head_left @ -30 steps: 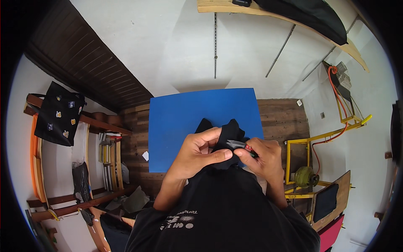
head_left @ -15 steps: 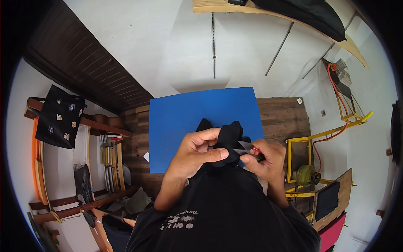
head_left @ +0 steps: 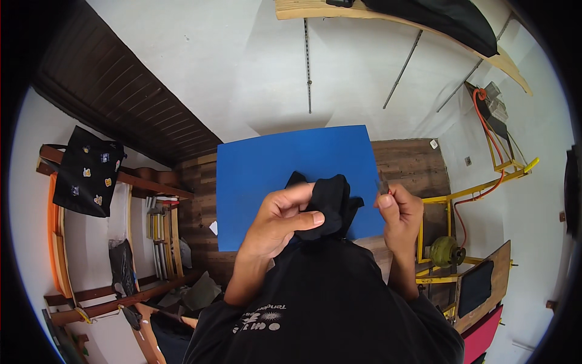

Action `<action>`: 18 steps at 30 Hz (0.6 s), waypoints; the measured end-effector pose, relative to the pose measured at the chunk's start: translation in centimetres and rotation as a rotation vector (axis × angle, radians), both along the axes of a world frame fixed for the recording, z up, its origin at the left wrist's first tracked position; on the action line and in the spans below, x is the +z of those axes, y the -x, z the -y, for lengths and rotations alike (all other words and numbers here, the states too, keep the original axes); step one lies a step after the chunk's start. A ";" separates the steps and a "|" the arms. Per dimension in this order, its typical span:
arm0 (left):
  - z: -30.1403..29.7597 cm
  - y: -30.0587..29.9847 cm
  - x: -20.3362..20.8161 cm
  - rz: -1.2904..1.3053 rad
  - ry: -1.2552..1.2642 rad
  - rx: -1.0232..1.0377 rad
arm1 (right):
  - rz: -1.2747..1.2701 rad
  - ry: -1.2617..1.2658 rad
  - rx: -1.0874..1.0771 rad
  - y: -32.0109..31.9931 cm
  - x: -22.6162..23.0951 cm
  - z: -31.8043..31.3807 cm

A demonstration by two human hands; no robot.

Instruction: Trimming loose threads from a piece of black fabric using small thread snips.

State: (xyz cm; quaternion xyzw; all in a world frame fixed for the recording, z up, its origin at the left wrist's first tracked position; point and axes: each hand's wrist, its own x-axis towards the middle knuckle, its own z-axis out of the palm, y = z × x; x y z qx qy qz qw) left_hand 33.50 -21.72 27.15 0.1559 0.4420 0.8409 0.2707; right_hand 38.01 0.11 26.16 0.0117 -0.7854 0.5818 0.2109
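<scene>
A piece of black fabric (head_left: 330, 200) is pinched between the thumb and fingers of my left hand (head_left: 273, 221). It is bunched and folded, and its loose ends hang over the near part of the blue tabletop (head_left: 267, 164). Off to the right of the cloth, my right hand (head_left: 401, 217) is closed around small thread snips (head_left: 382, 185). Their grey blades point up and away from me, with a bit of red at the grip; most of the handle is hidden in the fingers. A gap separates the snips from the fabric.
On the left are a wooden shelf rack with books (head_left: 159, 227) and a hanging black bag (head_left: 88, 173). A yellow metal frame (head_left: 439, 279) with a green gas cylinder (head_left: 447, 250) stands to the right. A wooden shelf (head_left: 388, 19) juts from the far wall.
My right hand has drawn the snips away from the fabric, out to the right and slightly farther off. My left hand keeps its pinch on the cloth, nearly in place.
</scene>
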 end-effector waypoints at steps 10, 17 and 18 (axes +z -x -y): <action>0.0 0.0 0.0 0.005 -0.013 -0.007 | 0.092 0.213 0.218 0.0 0.8 0.7; -0.2 0.1 0.3 0.009 -0.006 0.006 | 0.198 0.094 0.415 -0.1 0.6 1.6; 0.0 0.2 0.0 0.006 -0.028 0.000 | 0.178 0.116 0.428 -0.1 1.0 2.3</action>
